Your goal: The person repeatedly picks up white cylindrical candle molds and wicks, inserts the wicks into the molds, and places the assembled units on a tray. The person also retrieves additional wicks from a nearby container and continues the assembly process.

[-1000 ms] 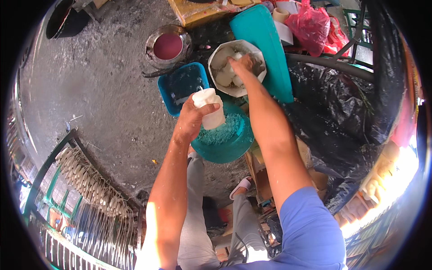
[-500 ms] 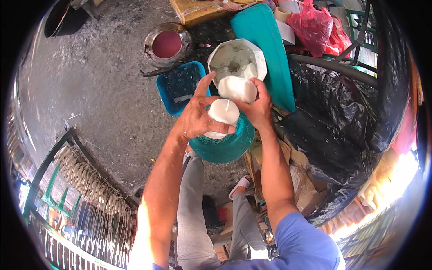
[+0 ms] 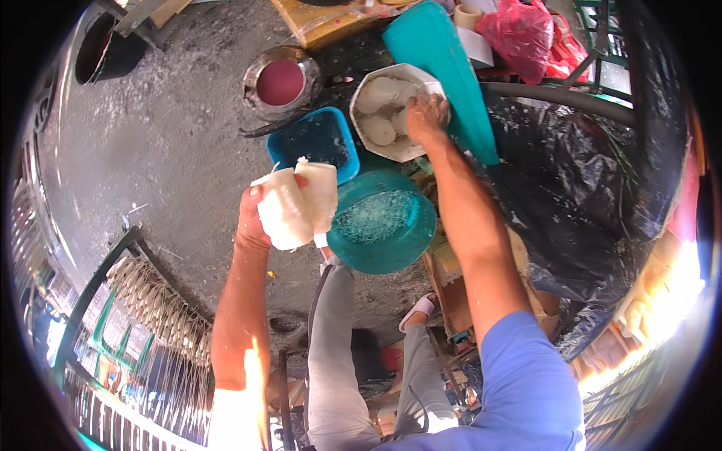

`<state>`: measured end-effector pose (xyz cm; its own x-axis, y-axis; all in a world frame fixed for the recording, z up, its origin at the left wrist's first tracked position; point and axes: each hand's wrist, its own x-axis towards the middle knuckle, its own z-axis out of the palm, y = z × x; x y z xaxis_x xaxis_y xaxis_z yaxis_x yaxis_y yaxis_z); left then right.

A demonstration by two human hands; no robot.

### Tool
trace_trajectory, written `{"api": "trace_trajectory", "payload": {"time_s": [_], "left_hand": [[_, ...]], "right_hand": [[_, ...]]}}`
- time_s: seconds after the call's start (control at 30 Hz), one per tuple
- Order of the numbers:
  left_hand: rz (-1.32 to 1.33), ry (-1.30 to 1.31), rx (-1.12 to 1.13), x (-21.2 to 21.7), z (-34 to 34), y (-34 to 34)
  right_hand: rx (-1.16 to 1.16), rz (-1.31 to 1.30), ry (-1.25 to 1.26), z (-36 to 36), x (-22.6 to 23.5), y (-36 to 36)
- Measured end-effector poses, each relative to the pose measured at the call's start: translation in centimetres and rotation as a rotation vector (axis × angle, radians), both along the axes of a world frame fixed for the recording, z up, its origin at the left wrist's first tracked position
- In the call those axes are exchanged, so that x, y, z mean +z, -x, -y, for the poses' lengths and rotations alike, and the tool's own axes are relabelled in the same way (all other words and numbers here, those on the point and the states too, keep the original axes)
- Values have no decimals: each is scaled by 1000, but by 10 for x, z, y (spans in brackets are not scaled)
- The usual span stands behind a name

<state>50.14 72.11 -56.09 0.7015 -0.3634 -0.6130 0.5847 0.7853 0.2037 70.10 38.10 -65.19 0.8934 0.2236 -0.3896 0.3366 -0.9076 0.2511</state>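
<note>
My left hand (image 3: 256,214) is closed around two white wax candles, side by side. The nearer candle (image 3: 283,210) has a short wick at its top, and the other candle (image 3: 319,194) leans against it. My right hand (image 3: 427,119) reaches into a white octagonal container (image 3: 410,156), its fingers bent over a pale candle (image 3: 401,120); its fingertips are partly hidden. Around that hand lie more pale wax pieces, among them a round one (image 3: 377,131). Between my arms, a teal basin (image 3: 376,259) holds white wax shavings (image 3: 380,216).
A blue tub (image 3: 350,154) stands left of the octagonal container. Beyond it sits a metal pot (image 3: 280,81) of pink material. A teal lid-like panel (image 3: 470,113) and black plastic sheeting (image 3: 556,210) lie to the right. A rack with hanging wicks (image 3: 162,301) stands at lower left.
My left hand has moved left, away from above the basin, and now holds two candles. My right hand has gone from beside the left hand forward into the octagonal container.
</note>
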Motion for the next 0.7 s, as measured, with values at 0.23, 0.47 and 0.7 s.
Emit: {"api": "trace_trajectory", "payload": {"time_s": [0.23, 0.47, 0.7], "left_hand": [[-78, -41, 291, 0, -25, 94], [-46, 30, 346, 25, -11, 98], [-61, 181, 340, 18, 32, 61]], "right_hand": [[-114, -314, 131, -1, -10, 7], [-949, -399, -668, -3, -34, 4], [-918, -119, -490, -10, -68, 33]]}}
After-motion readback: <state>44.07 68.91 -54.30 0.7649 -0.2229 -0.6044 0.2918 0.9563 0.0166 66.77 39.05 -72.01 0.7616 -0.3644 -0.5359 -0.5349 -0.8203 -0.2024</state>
